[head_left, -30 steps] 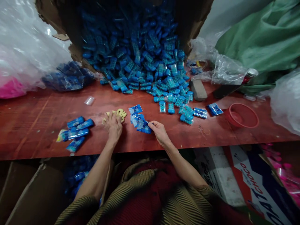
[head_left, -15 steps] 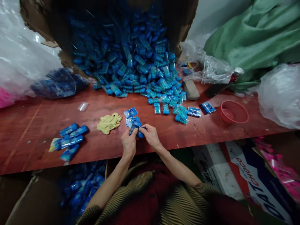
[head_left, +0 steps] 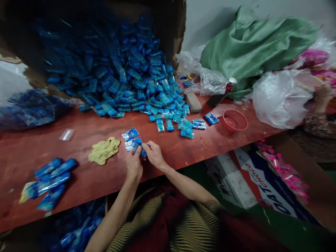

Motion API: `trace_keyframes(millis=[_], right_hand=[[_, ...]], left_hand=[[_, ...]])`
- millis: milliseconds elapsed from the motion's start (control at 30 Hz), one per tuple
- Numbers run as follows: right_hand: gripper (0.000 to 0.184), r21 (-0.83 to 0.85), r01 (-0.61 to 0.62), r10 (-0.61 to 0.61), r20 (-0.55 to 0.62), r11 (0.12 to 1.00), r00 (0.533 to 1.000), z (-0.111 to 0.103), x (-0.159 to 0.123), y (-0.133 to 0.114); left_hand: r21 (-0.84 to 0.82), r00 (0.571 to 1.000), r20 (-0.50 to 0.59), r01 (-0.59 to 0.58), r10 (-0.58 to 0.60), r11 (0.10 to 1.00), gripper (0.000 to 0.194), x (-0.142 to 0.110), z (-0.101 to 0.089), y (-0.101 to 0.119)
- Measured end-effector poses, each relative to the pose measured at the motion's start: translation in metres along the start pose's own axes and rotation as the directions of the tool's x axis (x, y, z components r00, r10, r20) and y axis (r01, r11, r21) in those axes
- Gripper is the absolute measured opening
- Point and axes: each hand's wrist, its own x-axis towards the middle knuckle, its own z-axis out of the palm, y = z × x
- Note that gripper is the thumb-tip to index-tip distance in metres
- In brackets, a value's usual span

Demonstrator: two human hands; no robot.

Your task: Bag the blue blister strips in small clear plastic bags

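Observation:
Both of my hands meet near the front edge of a red-brown table (head_left: 86,182). My left hand (head_left: 133,165) and my right hand (head_left: 154,156) are closed in a pinch on a small blue packet (head_left: 143,152) held between them. Just beyond my fingers lies a small heap of the same blue packets (head_left: 131,140). A yellow rag (head_left: 103,150) lies on the table to the left of my left hand, apart from it. A big pile of blue packets (head_left: 131,80) spills out of a torn cardboard box at the back.
Several long blue packs (head_left: 49,180) lie at the left front. A red basket (head_left: 234,120), a grey block (head_left: 193,102), clear plastic bags (head_left: 282,96) and green cloth (head_left: 252,45) sit at the right. Cardboard boxes (head_left: 262,182) stand below the table, and another person's hand (head_left: 324,98) shows at far right.
My left hand left the yellow rag and joined my right hand on a blue packet. The view has swung to the right, bringing the far-right bags and another person's hand into sight.

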Motion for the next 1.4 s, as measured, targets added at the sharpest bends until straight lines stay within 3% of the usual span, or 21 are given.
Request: trace_keyframes(millis=[133, 300, 367, 467, 533, 633, 667, 700, 800, 867, 933, 1033, 1133, 1267, 1400], right_hand=[[0.027, 0.107, -0.046, 0.04, 0.052, 0.993, 0.998, -0.004, -0.001, -0.001], [0.033, 0.057, -0.011, 0.008, 0.051, 0.998, 0.999, -0.005, -0.007, -0.01], [0.033, 0.045, -0.009, 0.007, 0.037, 0.999, 0.999, -0.005, -0.006, -0.011], [0.037, -0.038, 0.042, -0.042, -0.01, 0.998, 0.999, -0.008, -0.004, -0.01], [0.04, -0.145, 0.116, -0.112, 0.035, 0.983, 0.993, -0.016, -0.003, -0.013], [0.034, -0.385, 0.295, -0.274, 0.11, 0.875, 0.956, -0.049, 0.002, -0.02], [0.029, -0.494, 0.321, -0.337, 0.059, 0.808, 0.94, -0.067, 0.005, -0.02], [0.026, -0.61, 0.292, -0.376, -0.01, 0.737, 0.927, -0.086, 0.01, -0.019], [0.035, -0.811, 0.01, -0.39, -0.271, 0.585, 0.88, -0.138, 0.029, -0.003], [0.04, -0.844, -0.074, -0.345, -0.295, 0.531, 0.891, -0.153, 0.039, 0.015], [0.042, -0.86, -0.046, -0.354, -0.257, 0.508, 0.899, -0.148, 0.041, 0.03], [0.042, -0.868, 0.01, -0.374, -0.204, 0.497, 0.905, -0.121, 0.03, 0.038], [0.041, -0.877, 0.066, -0.354, -0.121, 0.475, 0.927, -0.097, 0.019, 0.032], [0.038, -0.87, 0.157, -0.339, -0.012, 0.467, 0.941, -0.088, 0.014, 0.017], [0.038, -0.771, 0.297, -0.368, 0.088, 0.563, 0.926, -0.085, 0.004, 0.005]], left_hand=[[0.06, 0.999, 0.016, 0.031, -0.032, 0.998, 0.028, -0.004, -0.003, 0.004], [0.049, 0.998, -0.058, -0.006, 0.008, 0.999, 0.023, -0.007, -0.003, 0.003], [0.027, 0.999, 0.027, 0.047, -0.048, 0.999, 0.022, -0.007, -0.002, 0.006], [0.051, 0.966, 0.205, 0.152, -0.159, 0.987, 0.026, -0.008, -0.003, 0.014], [0.068, 0.947, 0.25, 0.189, -0.2, 0.98, 0.03, -0.008, -0.006, 0.016], [0.042, 0.945, 0.219, 0.24, -0.243, 0.97, 0.031, -0.007, -0.01, 0.015], [0.019, 0.944, 0.195, 0.267, -0.265, 0.964, 0.029, -0.008, -0.011, 0.014], [-0.004, 0.941, 0.169, 0.3, -0.295, 0.954, 0.027, -0.008, -0.012, 0.013], [-0.064, 0.906, 0.121, 0.415, -0.405, 0.908, 0.021, -0.013, -0.013, 0.012], [-0.097, 0.877, 0.11, 0.477, -0.467, 0.873, 0.02, -0.016, -0.012, 0.013], [-0.136, 0.856, 0.101, 0.517, -0.508, 0.845, 0.021, -0.018, -0.012, 0.015], [-0.18, 0.84, 0.122, 0.542, -0.528, 0.821, 0.022, -0.02, -0.011, 0.018], [-0.197, 0.827, 0.148, 0.561, -0.542, 0.804, 0.023, -0.022, -0.013, 0.019], [-0.23, 0.82, 0.113, 0.571, -0.561, 0.788, 0.025, -0.024, -0.017, 0.015], [-0.264, 0.82, 0.078, 0.565, -0.567, 0.781, 0.026, -0.023, -0.02, 0.011]])
